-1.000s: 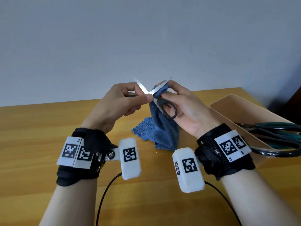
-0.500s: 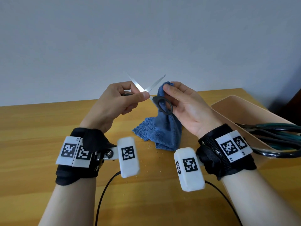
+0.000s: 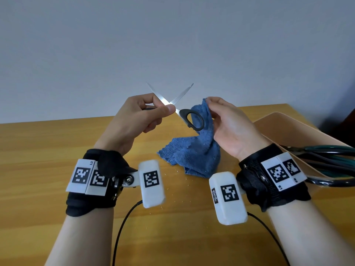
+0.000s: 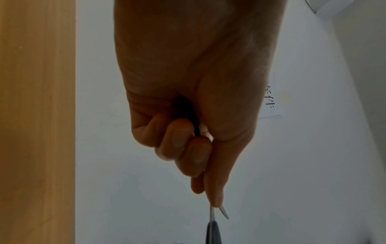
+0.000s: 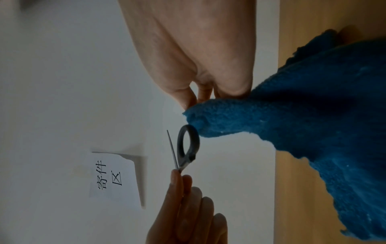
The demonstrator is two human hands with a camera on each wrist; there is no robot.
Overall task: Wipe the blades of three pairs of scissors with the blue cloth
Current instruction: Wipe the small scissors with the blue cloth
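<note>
A small pair of scissors point(image 3: 179, 110) with dark grey handles is held up above the table, its two blades spread in a V toward the wall. My left hand point(image 3: 146, 112) grips it near the pivot, thumb over the crossing, one handle hidden in the palm. The free handle loop point(image 5: 188, 145) hangs out to the right. My right hand point(image 3: 224, 120) pinches the top of the blue cloth point(image 3: 196, 150) just right of that loop, apart from the blades; the cloth's lower end lies on the table. Two larger pairs of scissors point(image 3: 330, 160) lie in the beige box.
The beige open box point(image 3: 284, 121) stands at the table's right edge. The wooden table point(image 3: 48, 146) runs to a plain wall behind. A paper sign point(image 5: 112, 175) with printed characters hangs on that wall. Black cables point(image 3: 123, 223) trail from the wrist cameras.
My right hand has drawn the cloth off the blade and moved right, away from the scissors. My left hand has lifted the scissors a little, blades still spread.
</note>
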